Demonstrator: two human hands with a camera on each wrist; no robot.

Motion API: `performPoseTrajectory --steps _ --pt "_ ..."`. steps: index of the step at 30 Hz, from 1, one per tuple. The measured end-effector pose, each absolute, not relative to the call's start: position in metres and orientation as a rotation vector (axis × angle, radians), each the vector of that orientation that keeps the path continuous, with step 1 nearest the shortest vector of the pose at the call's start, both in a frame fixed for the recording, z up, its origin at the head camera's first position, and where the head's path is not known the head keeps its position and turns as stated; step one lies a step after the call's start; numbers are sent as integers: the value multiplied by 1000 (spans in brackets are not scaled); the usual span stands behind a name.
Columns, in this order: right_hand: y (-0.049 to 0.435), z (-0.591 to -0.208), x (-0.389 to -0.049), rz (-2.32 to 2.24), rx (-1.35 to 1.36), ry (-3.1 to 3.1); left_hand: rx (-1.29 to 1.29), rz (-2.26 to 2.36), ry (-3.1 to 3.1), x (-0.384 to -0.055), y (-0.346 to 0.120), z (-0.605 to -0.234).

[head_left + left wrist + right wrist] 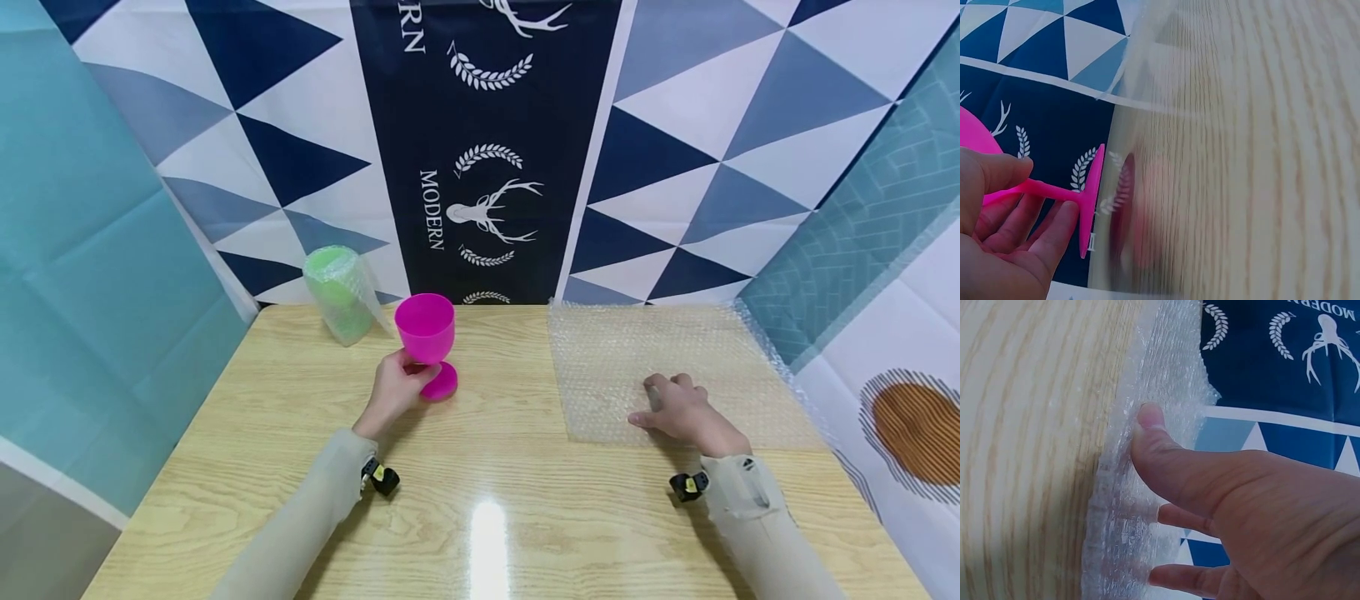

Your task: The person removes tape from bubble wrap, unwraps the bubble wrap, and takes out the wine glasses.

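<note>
A pink plastic goblet is in my left hand, near the middle of the table. Thumb and fingers pinch its stem between bowl and base. In the left wrist view a narrow gap shows between the goblet's base and the tabletop. To the right, a flat sheet of bubble wrap lies on the table. Over its near part is my right hand, fingers spread and loosely bent. Its thumb and fingertips are at the sheet; whether they press on it I cannot tell.
A green cup wrapped in bubble wrap stands at the table's back left, a loose flap trailing right. The wooden table ends against a patterned cloth behind. Other cloths hang at both sides.
</note>
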State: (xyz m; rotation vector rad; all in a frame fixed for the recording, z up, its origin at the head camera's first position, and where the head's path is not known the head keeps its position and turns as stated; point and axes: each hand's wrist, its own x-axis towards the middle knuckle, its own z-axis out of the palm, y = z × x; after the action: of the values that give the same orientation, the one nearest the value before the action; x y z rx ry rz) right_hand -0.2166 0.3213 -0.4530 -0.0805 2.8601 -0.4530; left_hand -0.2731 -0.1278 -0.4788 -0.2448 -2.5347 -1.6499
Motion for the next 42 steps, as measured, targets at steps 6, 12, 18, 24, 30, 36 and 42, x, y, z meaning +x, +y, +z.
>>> performPoseTrajectory --steps 6,12,18,24,30,36,42 --pt "321 -454 -217 -452 -78 2856 -261 -1633 -2544 -277 -130 -481" --pt "321 -454 -217 -455 -83 2857 -273 -1601 -2552 -284 -133 -482" --pt "321 -454 -218 -451 -85 2855 -272 -1556 -2575 -293 -137 -476" --pt "320 -453 -218 -456 -72 2842 -268 -1537 -2581 -301 -142 -467" --pt "321 -452 -218 -459 -65 2838 -255 -1537 -2578 -305 -145 -463" --pt "322 -451 -217 -444 -71 2845 -243 -1531 -2584 -308 -145 -463" --pt "322 -452 -217 -441 -84 2851 -193 -1540 -2574 -311 -145 -465"
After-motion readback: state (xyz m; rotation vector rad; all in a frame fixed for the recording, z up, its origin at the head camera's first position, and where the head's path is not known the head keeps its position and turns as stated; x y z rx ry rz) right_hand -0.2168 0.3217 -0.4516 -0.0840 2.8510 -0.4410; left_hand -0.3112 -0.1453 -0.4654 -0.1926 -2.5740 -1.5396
